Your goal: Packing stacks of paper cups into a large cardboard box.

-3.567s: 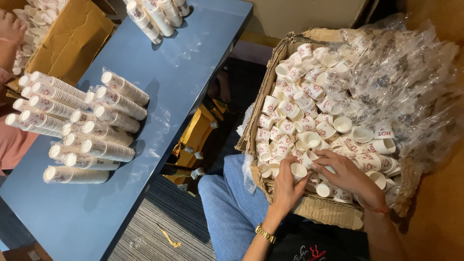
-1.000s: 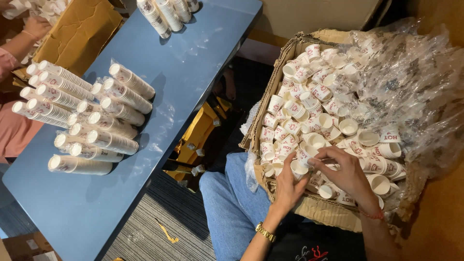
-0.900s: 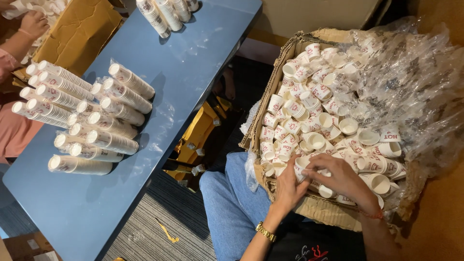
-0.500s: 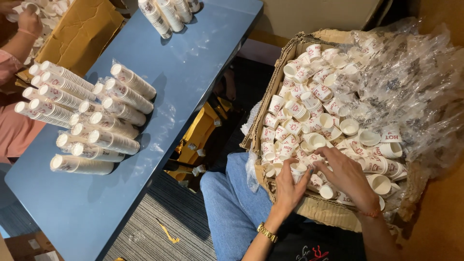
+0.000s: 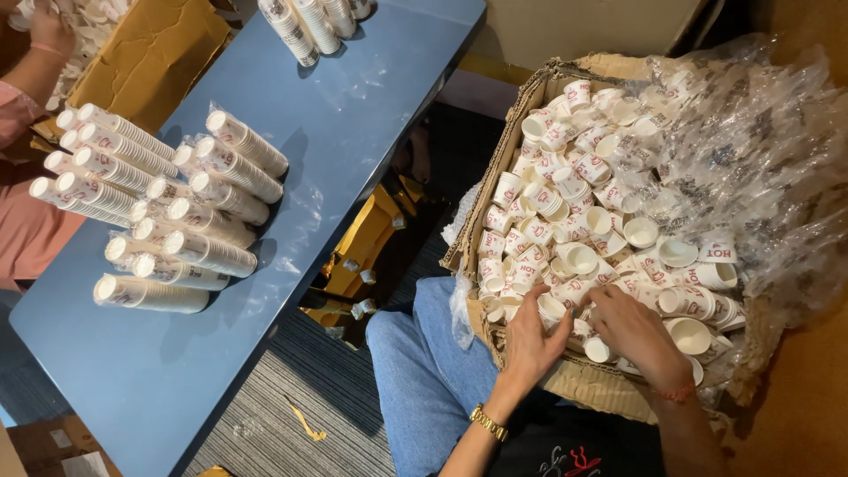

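Note:
A big cardboard box (image 5: 609,384) lined with clear plastic rests against my lap, full of loose small white paper cups (image 5: 565,199) with red print. My left hand (image 5: 533,340) reaches into the near edge of the pile, fingers curled among the cups. Close beside it, my right hand (image 5: 634,334) lies palm down on the cups with fingers closed around some of them. Whether either hand truly holds a cup is hidden by the fingers.
A blue table (image 5: 353,106) on the left carries stacked sleeves of cups (image 5: 190,216) lying on their sides, with more stacks (image 5: 309,22) at the far end. Another person's arm (image 5: 35,62) works over a second cardboard box (image 5: 155,57). Yellow objects (image 5: 362,252) lie on the striped floor.
Both my hands have stayed at the near edge of the box, shifting slightly among the cups; the right hand has pressed lower into the pile. The view has drifted a little.

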